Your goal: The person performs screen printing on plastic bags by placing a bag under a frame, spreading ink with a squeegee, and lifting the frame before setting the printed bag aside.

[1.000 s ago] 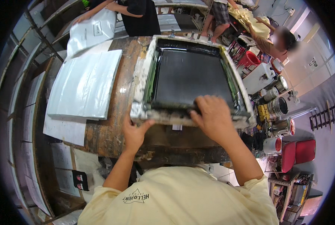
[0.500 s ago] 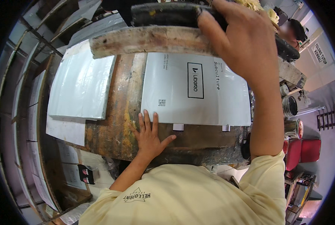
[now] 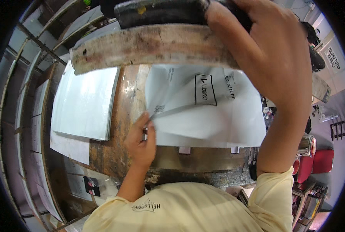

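Note:
A white plastic bag or sheet [image 3: 226, 123] with black print lies on the work board, its left part lifted and creased. My left hand [image 3: 140, 147] is closed on its lower left corner, thumb and fingers pinched together, slightly blurred. Raised at the top, my right hand [image 3: 265, 50] grips a long black squeegee-like bar [image 3: 161, 16], the thumb over its near side. Directly below this bar runs a stained wooden frame bar [image 3: 149, 44], which hides the far edge of the white sheet. Whether my right fingers also hold the wood is hidden.
Left of the sheet, a stack of white sheets [image 3: 85, 102] rests on the stained wooden table [image 3: 120, 127]. Small pale tabs [image 3: 184, 150] stick out below the printed sheet. A metal rack [image 3: 19, 127] stands far left. At right are a can [image 3: 307, 145] and a red chair [image 3: 322, 160].
My left hand, earlier spread flat at the sheet's edge, has closed on the corner and lifted it, wrinkling the sheet. The right hand with the bars appears larger, and the wooden bar reaches farther left.

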Motion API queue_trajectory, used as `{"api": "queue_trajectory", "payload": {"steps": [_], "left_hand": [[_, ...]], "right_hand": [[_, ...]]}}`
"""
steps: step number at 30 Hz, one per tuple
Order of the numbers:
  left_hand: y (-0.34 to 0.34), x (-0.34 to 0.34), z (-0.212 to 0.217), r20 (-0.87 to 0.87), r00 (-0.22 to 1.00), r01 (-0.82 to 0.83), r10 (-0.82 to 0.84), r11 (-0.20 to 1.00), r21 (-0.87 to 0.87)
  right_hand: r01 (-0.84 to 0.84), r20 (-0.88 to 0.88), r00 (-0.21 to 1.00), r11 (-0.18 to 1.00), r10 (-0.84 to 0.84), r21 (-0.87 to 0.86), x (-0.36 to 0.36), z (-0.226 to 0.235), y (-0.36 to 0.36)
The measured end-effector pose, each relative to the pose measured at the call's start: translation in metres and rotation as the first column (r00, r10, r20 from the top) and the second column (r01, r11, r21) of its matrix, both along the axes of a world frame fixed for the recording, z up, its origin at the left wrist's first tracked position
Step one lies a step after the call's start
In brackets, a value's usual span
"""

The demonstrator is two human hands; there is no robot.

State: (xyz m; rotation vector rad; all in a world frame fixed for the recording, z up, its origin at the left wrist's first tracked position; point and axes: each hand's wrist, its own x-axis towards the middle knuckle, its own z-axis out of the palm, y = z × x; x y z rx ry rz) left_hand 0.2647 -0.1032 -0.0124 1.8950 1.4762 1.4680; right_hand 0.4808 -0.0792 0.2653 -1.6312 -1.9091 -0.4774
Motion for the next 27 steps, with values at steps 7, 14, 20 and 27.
{"api": "queue_trajectory", "payload": {"steps": [7,14,20,27], "left_hand": [[0.08,-0.177,-0.004,0.033,0.984,-0.162,0.176,0.953,-0.256],[0.2,-0.371,0.026,0.05,0.996,-0.034,0.07,0.856,-0.516],[0.294,-0.465,0.028,-0.758,0.603,-0.305,0.251,0.95,0.072],[0.2,-0.274,0.095,-0.663,0.739,-0.089,0.118,0.993,0.077]], "right_hand": [[-0.018,0.076,0.997,0.995,0.01,0.097,0.034,-0.037,0.015],[0.077,0.119,0.989,0.994,-0.086,0.076,0.031,-0.047,-0.002],[0.019,0.012,1.0,0.999,-0.019,0.039,0.016,-0.046,-0.004],[-0.045,0.058,0.998,0.986,0.036,0.161,0.022,-0.049,-0.003]]}}
